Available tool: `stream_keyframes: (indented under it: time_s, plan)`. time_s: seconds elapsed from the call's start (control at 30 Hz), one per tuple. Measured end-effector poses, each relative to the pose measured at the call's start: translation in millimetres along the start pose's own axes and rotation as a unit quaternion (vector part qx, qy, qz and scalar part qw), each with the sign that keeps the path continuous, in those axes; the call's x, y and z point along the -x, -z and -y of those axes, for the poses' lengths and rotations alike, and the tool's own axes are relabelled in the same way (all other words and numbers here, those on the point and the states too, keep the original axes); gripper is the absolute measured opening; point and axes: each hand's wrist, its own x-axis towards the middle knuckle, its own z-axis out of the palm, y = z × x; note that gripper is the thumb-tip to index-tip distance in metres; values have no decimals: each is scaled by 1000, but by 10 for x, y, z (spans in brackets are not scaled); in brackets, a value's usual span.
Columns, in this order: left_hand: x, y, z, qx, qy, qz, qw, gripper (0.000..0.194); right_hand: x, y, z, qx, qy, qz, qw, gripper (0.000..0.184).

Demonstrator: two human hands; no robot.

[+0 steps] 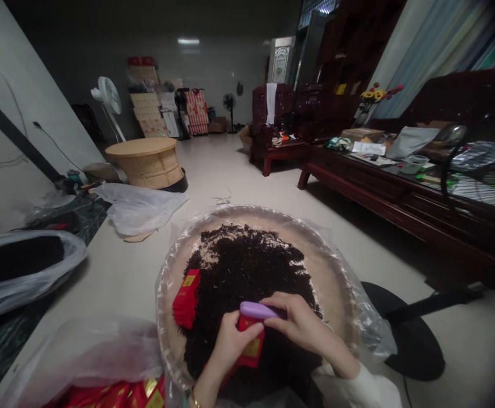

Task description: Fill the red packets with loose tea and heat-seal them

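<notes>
My left hand (231,339) grips a small red packet (252,347) with gold print, held upright over the basket. In my right hand (299,319) is a purple, rounded hand-held bag sealer (258,310), lying across the packet's top edge. Fingers of both hands meet near that edge. Below them, dark loose tea leaves (247,266) are spread in a wide round basket (336,272) lined with clear plastic. A stack of red packets (186,300) rests on the leaves at the basket's left side. The packet's lower part is partly hidden by my left hand.
At the lower left, a clear plastic bag (89,345) holds many red and gold packets (119,395). An open bag of dark contents (21,258) stands further left. A round black stand base (417,340) is at right, near a long dark wooden table (383,192).
</notes>
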Motion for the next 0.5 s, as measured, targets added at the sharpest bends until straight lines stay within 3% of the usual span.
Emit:
stream_keyframes:
  time_s: [0.23, 0.37, 0.5]
  plan:
    - [-5, 18, 198, 56, 32, 2, 998, 39, -12, -32, -39, -1, 18, 2, 1000, 22]
    - [-17, 14, 158, 48, 26, -12, 998, 34, -9, -49, -44, 6, 9, 12, 1000, 23]
    - [-15, -8, 66, 48, 6, 24, 999, 29, -6, -68, -23, 24, 1, 29, 999, 32]
